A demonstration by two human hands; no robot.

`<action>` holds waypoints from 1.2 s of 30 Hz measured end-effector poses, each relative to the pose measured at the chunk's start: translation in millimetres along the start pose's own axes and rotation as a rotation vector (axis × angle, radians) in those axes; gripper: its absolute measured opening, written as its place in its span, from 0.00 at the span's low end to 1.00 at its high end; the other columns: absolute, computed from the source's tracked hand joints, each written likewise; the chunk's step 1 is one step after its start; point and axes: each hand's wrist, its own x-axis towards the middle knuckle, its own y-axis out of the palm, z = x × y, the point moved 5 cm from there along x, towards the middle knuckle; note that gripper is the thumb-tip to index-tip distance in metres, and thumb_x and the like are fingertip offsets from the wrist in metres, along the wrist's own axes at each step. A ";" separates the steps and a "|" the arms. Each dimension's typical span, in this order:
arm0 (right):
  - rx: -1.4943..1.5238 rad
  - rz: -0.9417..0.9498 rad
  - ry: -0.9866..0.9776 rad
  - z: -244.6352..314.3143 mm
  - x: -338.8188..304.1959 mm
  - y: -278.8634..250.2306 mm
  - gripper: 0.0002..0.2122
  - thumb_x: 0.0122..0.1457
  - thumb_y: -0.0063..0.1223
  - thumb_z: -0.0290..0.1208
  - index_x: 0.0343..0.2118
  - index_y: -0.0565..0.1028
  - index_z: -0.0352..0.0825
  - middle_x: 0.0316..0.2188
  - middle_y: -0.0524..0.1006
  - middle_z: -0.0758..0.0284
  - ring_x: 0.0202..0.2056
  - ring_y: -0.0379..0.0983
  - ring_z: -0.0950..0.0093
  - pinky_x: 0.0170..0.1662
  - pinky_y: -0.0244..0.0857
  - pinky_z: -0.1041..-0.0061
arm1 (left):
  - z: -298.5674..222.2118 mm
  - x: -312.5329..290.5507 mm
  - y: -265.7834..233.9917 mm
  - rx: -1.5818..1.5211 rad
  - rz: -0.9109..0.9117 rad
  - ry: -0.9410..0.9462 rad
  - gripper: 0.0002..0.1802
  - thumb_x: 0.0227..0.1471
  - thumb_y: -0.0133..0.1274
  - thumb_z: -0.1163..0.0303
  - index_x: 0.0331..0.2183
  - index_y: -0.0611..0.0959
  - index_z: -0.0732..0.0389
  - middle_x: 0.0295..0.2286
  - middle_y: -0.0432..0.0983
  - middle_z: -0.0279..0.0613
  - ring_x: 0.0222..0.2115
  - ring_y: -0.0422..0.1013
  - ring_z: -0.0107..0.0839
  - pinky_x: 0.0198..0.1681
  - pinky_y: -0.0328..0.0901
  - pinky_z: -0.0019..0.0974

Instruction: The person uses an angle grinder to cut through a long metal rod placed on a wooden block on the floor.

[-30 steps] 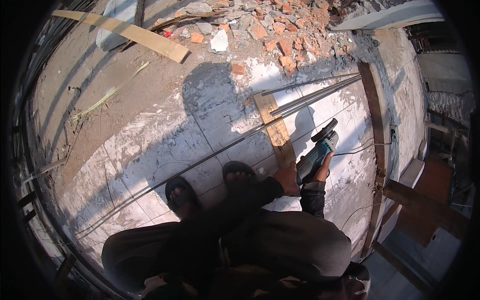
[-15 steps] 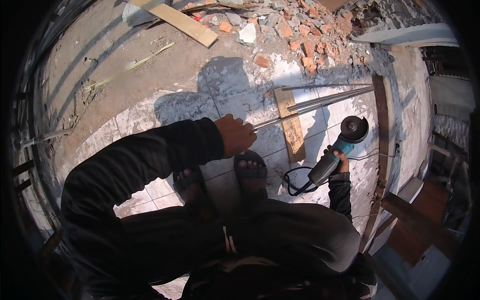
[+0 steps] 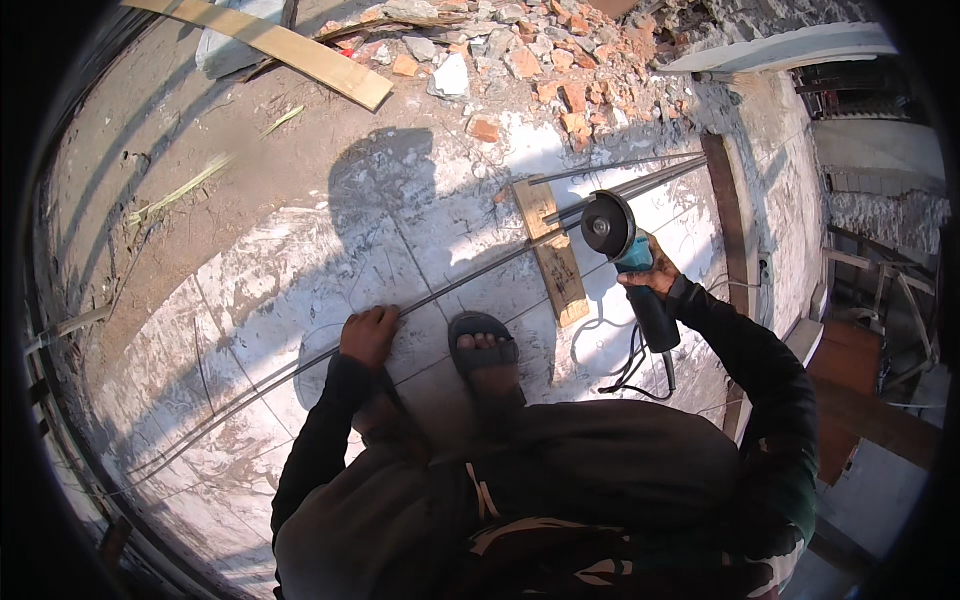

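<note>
In my right hand (image 3: 654, 268) is an angle grinder (image 3: 655, 318) with a teal and dark body, gripped near its head. Its dark round disc (image 3: 604, 226) is raised over the short wooden board (image 3: 562, 285). Long thin metal rods (image 3: 466, 278) cross the floor from the lower left, over that board, to the far right. My left hand (image 3: 368, 337) is closed around the rods beside my feet, its fingers curled over them and hiding part of their length. A black cord (image 3: 640, 385) loops from the grinder's rear end.
Broken bricks and rubble (image 3: 560, 75) lie at the back. A long plank (image 3: 290, 45) rests at the back left. Along the right runs a dark beam (image 3: 735, 225) by a wall edge. My sandalled foot (image 3: 485, 345) is close to the rods.
My left hand has moved left and nearer, and the rods now reach far to the lower left. My right hand has brought the grinder up and left toward the rods. The view has shifted.
</note>
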 end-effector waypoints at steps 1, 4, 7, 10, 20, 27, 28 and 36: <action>0.108 0.047 -0.005 -4.3 2.0 1.6 0.40 0.40 0.60 0.13 0.58 0.55 0.43 0.45 0.67 0.66 0.44 0.68 0.71 0.41 0.71 0.70 | 3.0 -0.1 9.1 0.020 0.007 0.002 0.17 0.46 0.56 0.63 0.39 0.74 0.56 0.32 0.71 0.39 0.36 0.71 0.38 0.35 0.65 0.42; 0.299 0.108 -0.026 -21.8 11.2 12.7 0.42 0.40 0.58 0.10 0.58 0.53 0.45 0.46 0.66 0.66 0.45 0.68 0.70 0.40 0.74 0.67 | 5.4 4.3 9.7 0.089 -0.029 0.012 0.15 0.45 0.56 0.65 0.38 0.75 0.56 0.31 0.70 0.39 0.36 0.70 0.37 0.33 0.65 0.40; 0.247 0.022 -0.023 -35.6 17.7 23.8 0.44 0.40 0.53 0.06 0.60 0.49 0.46 0.46 0.66 0.65 0.44 0.68 0.68 0.38 0.75 0.66 | 7.8 14.1 -5.8 0.044 -0.109 0.031 0.13 0.44 0.56 0.66 0.35 0.76 0.56 0.29 0.69 0.39 0.35 0.69 0.37 0.33 0.64 0.40; 0.250 0.006 0.026 -38.7 16.2 29.3 0.44 0.40 0.53 0.06 0.60 0.48 0.44 0.46 0.66 0.66 0.45 0.68 0.69 0.39 0.74 0.67 | 3.3 19.8 -21.2 -0.011 -0.155 0.029 0.10 0.44 0.57 0.67 0.31 0.76 0.56 0.28 0.68 0.38 0.34 0.67 0.38 0.34 0.63 0.40; -0.376 -0.066 -0.009 -10.2 13.2 37.0 0.46 0.35 0.65 0.21 0.60 0.50 0.42 0.45 0.73 0.63 0.47 0.69 0.72 0.49 0.64 0.75 | 10.8 21.9 -14.6 -0.131 -0.202 0.058 0.06 0.45 0.57 0.69 0.25 0.76 0.58 0.22 0.69 0.38 0.30 0.67 0.38 0.34 0.59 0.41; -0.419 -0.040 -0.053 10.9 16.4 54.7 0.46 0.35 0.63 0.20 0.60 0.50 0.43 0.44 0.72 0.65 0.47 0.69 0.70 0.50 0.63 0.75 | 9.1 21.8 -20.5 -0.117 -0.196 0.072 0.05 0.45 0.56 0.70 0.24 0.76 0.58 0.21 0.70 0.37 0.28 0.66 0.37 0.33 0.59 0.40; -0.383 -0.033 -0.057 5.8 17.3 51.9 0.46 0.35 0.63 0.20 0.60 0.50 0.43 0.44 0.72 0.65 0.47 0.69 0.70 0.50 0.63 0.75 | 8.2 22.7 -20.9 -0.119 -0.191 0.067 0.05 0.45 0.56 0.69 0.24 0.76 0.58 0.21 0.70 0.37 0.28 0.66 0.37 0.33 0.59 0.40; -0.378 -0.028 -0.002 1.3 22.4 50.1 0.47 0.35 0.63 0.19 0.60 0.49 0.41 0.44 0.71 0.64 0.46 0.69 0.69 0.50 0.63 0.75 | 9.0 21.5 -19.8 -0.090 -0.164 0.048 0.06 0.46 0.56 0.68 0.25 0.76 0.58 0.21 0.71 0.38 0.29 0.66 0.37 0.34 0.60 0.40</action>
